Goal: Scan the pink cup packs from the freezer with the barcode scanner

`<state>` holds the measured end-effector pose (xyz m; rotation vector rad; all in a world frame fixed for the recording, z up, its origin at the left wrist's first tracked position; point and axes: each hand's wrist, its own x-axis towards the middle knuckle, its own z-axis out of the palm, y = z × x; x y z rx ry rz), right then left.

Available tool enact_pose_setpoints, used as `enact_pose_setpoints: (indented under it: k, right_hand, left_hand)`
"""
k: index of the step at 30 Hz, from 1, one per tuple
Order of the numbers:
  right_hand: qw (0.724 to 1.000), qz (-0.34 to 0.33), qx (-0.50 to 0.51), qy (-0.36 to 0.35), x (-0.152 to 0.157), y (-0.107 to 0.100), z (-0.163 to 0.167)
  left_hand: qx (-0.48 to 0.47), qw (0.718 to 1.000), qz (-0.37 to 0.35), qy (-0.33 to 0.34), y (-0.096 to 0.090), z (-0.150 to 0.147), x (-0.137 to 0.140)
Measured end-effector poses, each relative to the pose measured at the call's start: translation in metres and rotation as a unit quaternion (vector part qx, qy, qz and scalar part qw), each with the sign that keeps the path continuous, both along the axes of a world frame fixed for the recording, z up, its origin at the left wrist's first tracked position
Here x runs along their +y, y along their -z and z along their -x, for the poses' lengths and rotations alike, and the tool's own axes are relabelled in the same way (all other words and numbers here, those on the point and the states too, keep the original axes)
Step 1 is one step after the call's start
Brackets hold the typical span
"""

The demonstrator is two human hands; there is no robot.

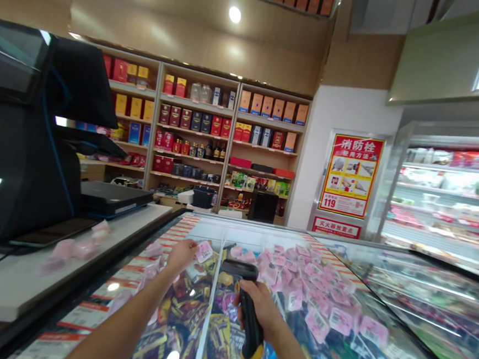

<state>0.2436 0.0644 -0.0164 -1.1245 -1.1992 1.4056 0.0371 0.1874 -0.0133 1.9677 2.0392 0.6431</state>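
My right hand (260, 305) is wrapped round the grip of a black and yellow barcode scanner (249, 316), whose head points to the left. Between the closed fingertips of my left hand (182, 257) is a small pink pack (204, 251) with a printed barcode label, held left of the scanner's head. Many similar pink packs (318, 282) lie in a loose heap on the glass top of a chest freezer (268, 235), to the right of the scanner. A smaller row of pink packs (153, 267) rests on the left side, partly hidden by my left forearm.
Colourful wrapped frozen goods (183, 313) show through the freezer glass. At left, a black checkout terminal (22, 146) stands on a white counter (105, 254) with several pink pieces (74, 248). Shelves of boxes and bottles (193, 131) line the back; a lit display fridge (449, 196) stands right.
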Motion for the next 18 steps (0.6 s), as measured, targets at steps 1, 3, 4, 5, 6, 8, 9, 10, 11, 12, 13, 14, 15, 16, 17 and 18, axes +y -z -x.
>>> enact_pose_setpoints:
  k: [1, 3, 4, 5, 6, 8, 9, 10, 11, 12, 13, 14, 15, 16, 17, 18]
  right_hand:
    - [1.0, -0.003, 0.003, -0.002, -0.001, -0.001, 0.002]
    - [1.0, -0.001, 0.006, -0.004, -0.001, -0.001, 0.004]
    - [1.0, 0.001, 0.006, -0.006, -0.001, -0.002, 0.005]
    - [1.0, 0.003, 0.004, -0.005, 0.0, -0.001, 0.005]
    - [1.0, 0.006, 0.005, -0.002, 0.001, -0.001, 0.004]
    - [1.0, 0.007, 0.012, 0.014, 0.003, -0.001, 0.0]
    - [0.999, 0.004, 0.02, 0.027, 0.005, 0.0, -0.003]
    - [0.999, 0.001, 0.03, 0.043, 0.008, 0.0, -0.007]
    - [0.997, -0.002, 0.041, 0.06, 0.01, 0.0, -0.012]
    - [0.996, -0.002, 0.051, 0.074, 0.013, 0.0, -0.017]
    - [0.995, -0.002, 0.059, 0.086, 0.015, 0.001, -0.022]
    - [0.993, 0.001, 0.066, 0.093, 0.018, 0.001, -0.028]
    - [0.992, 0.002, 0.073, 0.099, 0.02, 0.002, -0.033]
    - [0.991, 0.002, 0.081, 0.104, 0.023, 0.003, -0.037]
    - [0.99, 0.0, 0.091, 0.108, 0.025, 0.005, -0.041]
    - [0.988, -0.004, 0.102, 0.112, 0.026, 0.006, -0.044]
  left_hand:
    - [-0.008, 1.0, 0.002, -0.002, 0.0, 0.001, 0.002]
    - [-0.022, 1.0, 0.005, -0.004, 0.0, 0.001, 0.003]
    - [-0.026, 1.0, 0.006, -0.005, 0.0, 0.0, 0.003]
    - [-0.029, 1.0, 0.008, -0.006, 0.0, -0.001, 0.003]
    - [-0.032, 0.999, 0.01, -0.007, 0.0, -0.003, 0.002]
    - [-0.034, 0.999, 0.014, -0.01, 0.002, -0.007, 0.001]
    - [-0.036, 0.999, 0.016, -0.011, 0.003, -0.01, 0.0]
    - [-0.037, 0.999, 0.019, -0.011, 0.005, -0.013, -0.001]
    - [-0.038, 0.999, 0.022, -0.01, 0.006, -0.016, -0.001]
    - [-0.039, 0.999, 0.024, -0.01, 0.009, -0.02, -0.002]
    - [-0.04, 0.999, 0.026, -0.009, 0.011, -0.024, -0.002]
    - [-0.041, 0.999, 0.028, -0.008, 0.013, -0.029, -0.002]
    - [-0.042, 0.999, 0.03, -0.007, 0.015, -0.034, -0.001]
    - [-0.043, 0.999, 0.031, -0.006, 0.017, -0.039, -0.001]
    - [-0.045, 0.999, 0.031, -0.004, 0.019, -0.045, 0.0]
    - [-0.048, 0.998, 0.03, 0.002, 0.02, -0.052, 0.001]
